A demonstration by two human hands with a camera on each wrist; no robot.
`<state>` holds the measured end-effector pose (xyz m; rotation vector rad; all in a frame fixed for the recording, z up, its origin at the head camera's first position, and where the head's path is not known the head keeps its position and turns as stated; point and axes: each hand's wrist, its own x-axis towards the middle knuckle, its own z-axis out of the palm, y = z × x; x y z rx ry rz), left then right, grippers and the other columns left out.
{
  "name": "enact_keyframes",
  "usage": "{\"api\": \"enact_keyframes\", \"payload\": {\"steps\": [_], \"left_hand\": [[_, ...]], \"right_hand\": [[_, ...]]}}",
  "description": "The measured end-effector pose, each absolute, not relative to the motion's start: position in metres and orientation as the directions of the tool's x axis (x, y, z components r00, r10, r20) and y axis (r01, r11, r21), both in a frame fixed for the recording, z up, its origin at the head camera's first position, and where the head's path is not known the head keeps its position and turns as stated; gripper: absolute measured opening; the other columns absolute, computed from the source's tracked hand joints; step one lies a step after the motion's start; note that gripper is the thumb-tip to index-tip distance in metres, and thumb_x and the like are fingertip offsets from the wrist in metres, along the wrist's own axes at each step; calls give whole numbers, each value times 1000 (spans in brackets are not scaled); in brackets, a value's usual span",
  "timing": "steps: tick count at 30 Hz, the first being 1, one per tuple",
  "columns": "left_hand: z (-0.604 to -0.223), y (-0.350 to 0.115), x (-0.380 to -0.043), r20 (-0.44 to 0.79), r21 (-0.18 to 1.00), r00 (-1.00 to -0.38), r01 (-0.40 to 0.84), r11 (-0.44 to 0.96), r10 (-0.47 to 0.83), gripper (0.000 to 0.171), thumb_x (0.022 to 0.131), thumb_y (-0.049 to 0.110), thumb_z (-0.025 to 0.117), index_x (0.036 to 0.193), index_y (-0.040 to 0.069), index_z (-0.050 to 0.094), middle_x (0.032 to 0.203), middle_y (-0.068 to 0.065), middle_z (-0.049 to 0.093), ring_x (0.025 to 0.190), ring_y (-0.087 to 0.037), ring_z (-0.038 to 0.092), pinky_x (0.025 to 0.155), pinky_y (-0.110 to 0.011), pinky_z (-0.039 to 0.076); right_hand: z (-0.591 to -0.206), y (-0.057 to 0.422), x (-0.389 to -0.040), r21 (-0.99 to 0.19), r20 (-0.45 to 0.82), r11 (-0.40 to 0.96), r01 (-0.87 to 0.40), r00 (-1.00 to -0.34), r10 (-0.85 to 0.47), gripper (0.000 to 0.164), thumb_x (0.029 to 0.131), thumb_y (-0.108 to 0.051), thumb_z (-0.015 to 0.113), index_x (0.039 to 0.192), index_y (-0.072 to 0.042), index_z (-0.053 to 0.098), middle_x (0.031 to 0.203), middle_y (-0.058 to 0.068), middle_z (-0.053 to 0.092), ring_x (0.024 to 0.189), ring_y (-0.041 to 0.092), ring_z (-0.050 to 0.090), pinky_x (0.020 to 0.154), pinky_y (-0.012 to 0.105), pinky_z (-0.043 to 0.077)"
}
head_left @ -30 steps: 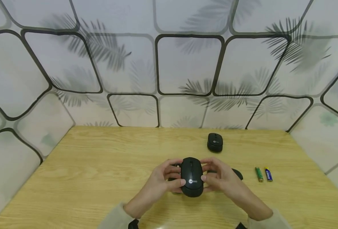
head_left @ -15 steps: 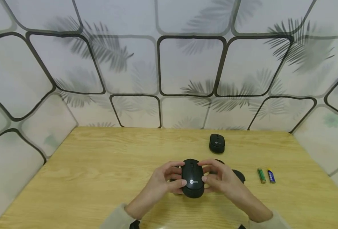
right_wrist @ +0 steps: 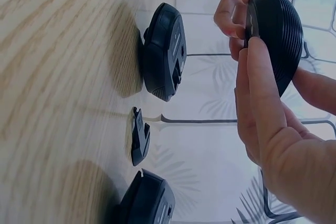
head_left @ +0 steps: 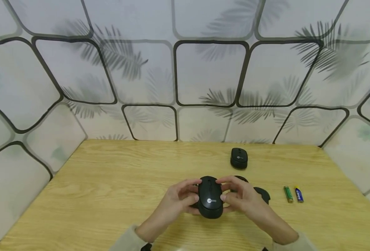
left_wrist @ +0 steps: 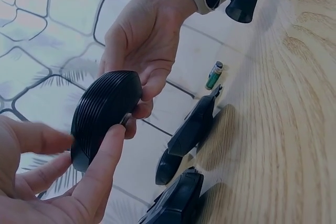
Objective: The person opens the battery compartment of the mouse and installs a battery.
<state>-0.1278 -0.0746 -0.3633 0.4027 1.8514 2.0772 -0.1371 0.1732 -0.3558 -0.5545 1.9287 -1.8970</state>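
A black computer mouse (head_left: 210, 198) is held above the table between both hands, its logo side up in the head view. My left hand (head_left: 180, 198) grips its left side, thumb at the edge and other fingers reaching the far end and underneath. On the opposite side, my right hand (head_left: 241, 195) holds it with thumb and curled fingers. Ribbed sides of the same mouse (left_wrist: 105, 114) show in the left wrist view. In the right wrist view, a fingertip (right_wrist: 255, 45) presses against its underside.
Another black mouse (head_left: 239, 158) stands at the back. Black pieces (head_left: 262, 194) lie partly hidden behind the right hand. A green battery (head_left: 288, 194) and a blue battery (head_left: 299, 194) lie to the right. The right wrist view shows an upturned mouse (right_wrist: 165, 51) and a small black cover (right_wrist: 140, 137).
My left thumb has slid back from the top of the mouse to its left edge. The right fingers keep their hold. The head view has shifted slightly.
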Motion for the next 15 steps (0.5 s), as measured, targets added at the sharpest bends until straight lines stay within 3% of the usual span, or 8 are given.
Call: {"api": "enact_keyframes", "payload": {"steps": [4, 10, 15], "left_hand": [[-364, -74, -129, 21, 997, -910, -10, -72, 415, 51, 92, -13, 54, 142, -4, 53, 120, -14, 62, 102, -20, 61, 84, -35, 62], [-364, -73, -130, 42, 999, -924, 37, -21, 381, 55, 88, -15, 62, 141, -3, 55, 113, -11, 64, 100, -21, 60, 83, -35, 62], [-364, -73, -131, 50, 999, -935, 52, -4, 351, 58, 83, -16, 66, 139, -5, 57, 109, -11, 66, 97, -20, 62, 78, -31, 63]], "right_hand": [[-355, 174, -137, -1000, 12, 18, -25, -850, -527, 50, 103, -6, 57, 143, 15, 36, 129, 29, 50, 99, 22, 68, 80, 43, 64], [-353, 173, -138, -995, 84, -3, -99, -835, -544, 45, 105, -3, 53, 142, 17, 37, 120, 20, 56, 97, 18, 68, 80, 39, 64], [-353, 169, -139, -994, 90, 9, -113, -837, -540, 44, 100, 9, 53, 140, 18, 38, 113, 17, 57, 91, 16, 69, 78, 36, 64]]}}
